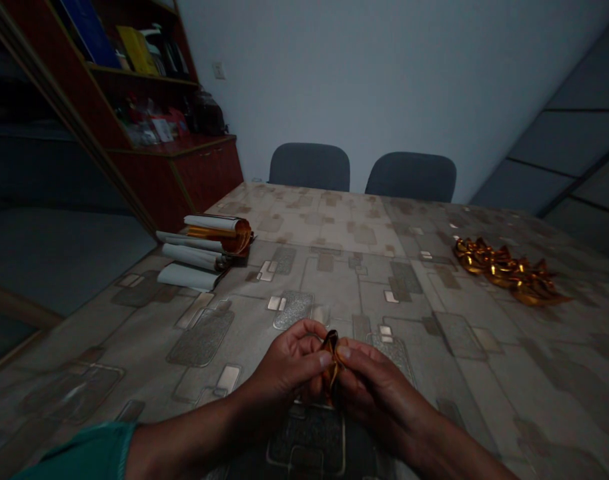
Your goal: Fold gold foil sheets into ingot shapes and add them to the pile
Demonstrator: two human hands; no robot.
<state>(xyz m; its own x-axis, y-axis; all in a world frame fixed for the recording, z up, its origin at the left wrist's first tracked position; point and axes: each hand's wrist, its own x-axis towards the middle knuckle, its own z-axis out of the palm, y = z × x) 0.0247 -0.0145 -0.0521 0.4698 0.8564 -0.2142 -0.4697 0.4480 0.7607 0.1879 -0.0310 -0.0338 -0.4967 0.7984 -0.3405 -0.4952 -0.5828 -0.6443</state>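
Note:
Between my two hands, just above the near part of the table, is a small folded piece of gold foil paper (333, 345). My left hand (298, 363) pinches its left side with thumb and fingers. From the other side, the thumb and fingers of my right hand (371, 375) press on it. My fingers hide much of its lower part. Several finished-looking folded gold foil pieces (507, 270) sit in a shiny cluster to the right. At the left lie curled stacks of gold foil paper (199, 250) with whitish backs.
The table (329, 267) has a patterned cover of rounded rectangles. Two dark chairs (310, 165) stand at its far edge before a pale wall. A reddish wooden cabinet (204, 170) with filled shelves stands at the back left.

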